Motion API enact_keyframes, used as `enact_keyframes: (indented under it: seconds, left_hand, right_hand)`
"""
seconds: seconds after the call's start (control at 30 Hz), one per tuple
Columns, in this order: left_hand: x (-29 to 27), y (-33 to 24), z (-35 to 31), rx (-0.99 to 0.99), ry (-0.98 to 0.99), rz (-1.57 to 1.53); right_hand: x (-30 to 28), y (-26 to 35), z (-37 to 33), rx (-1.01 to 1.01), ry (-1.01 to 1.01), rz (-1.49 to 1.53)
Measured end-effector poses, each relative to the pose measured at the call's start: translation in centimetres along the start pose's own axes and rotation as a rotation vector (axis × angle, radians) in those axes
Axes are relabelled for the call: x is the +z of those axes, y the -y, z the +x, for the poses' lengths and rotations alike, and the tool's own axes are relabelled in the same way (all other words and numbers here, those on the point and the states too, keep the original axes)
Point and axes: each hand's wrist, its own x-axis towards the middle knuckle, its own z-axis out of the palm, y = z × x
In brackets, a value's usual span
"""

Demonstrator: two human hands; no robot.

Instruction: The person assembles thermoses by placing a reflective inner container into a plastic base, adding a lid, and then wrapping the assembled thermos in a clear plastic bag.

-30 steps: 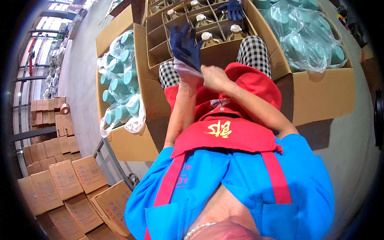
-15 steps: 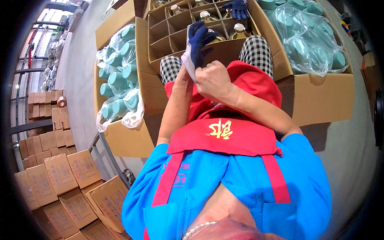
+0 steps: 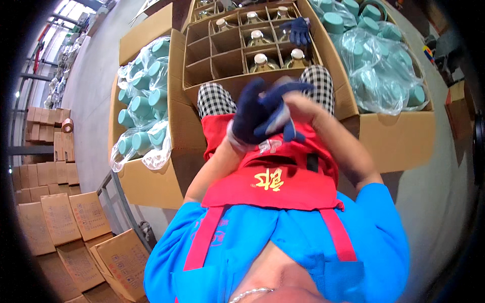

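Note:
My left hand [image 3: 248,113] wears a navy knit glove with a pale cuff, its fingers apart, above the red apron [image 3: 270,177]. Against it lies my bare right hand [image 3: 302,105]. Motion smears that hand, and the gloved fingers hide its own. A second navy glove [image 3: 299,32] lies over the right side of a divided carton [image 3: 209,81]. Inside the carton, glass bottles with white caps stand in several compartments, among them a front bottle [image 3: 261,63] and another at the front right [image 3: 297,58]. Some compartments at the left hold no bottle.
Open cartons flank my knees: the left carton [image 3: 154,182] and right carton [image 3: 396,141] hold teal cups in clear plastic bags. Stacked brown boxes [image 3: 60,219] stand at lower left, beside a metal rail [image 3: 121,199]. Another divided carton borders the far edge.
My right hand has left the cuff of the left glove and moved to its fingers. Both hands have come lower, closer to my body. The whole view has shifted slightly.

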Motion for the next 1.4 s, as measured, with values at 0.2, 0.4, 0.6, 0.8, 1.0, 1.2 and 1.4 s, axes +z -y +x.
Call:
enact_keyframes:
  seconds: [0.2,0.4,0.6,0.8,1.0,1.2,1.4]
  left_hand:
    - [0.9,9.1,9.0,0.04,1.978,-1.131]
    - [-1.5,11.1,2.7,0.057,1.49,-0.234]
    - [0.8,3.9,-3.9,-0.338,0.605,-0.142]
    - [8.0,-2.5,-2.8,-0.298,0.611,0.345]
    - [8.2,0.0,-2.1,-0.047,0.745,0.104]
    - [-3.4,-0.9,-4.6,0.476,-0.062,0.526]
    - [-3.1,-4.3,0.5,0.97,-0.89,1.607]
  right_hand:
    - [7.7,4.0,-5.5,0.224,0.405,-0.334]
    - [8.1,2.5,-7.3,0.176,0.453,-0.555]
    - [9.6,2.7,-7.9,-0.017,0.296,-0.149]
    - [13.4,1.8,-5.7,-0.253,0.21,-0.341]
    - [17.2,-1.4,-1.7,-0.285,0.251,-0.488]
    - [11.7,-4.2,-0.6,-0.397,-0.059,-0.53]
    - [12.4,-3.6,-1.7,-1.13,-0.143,-1.373]
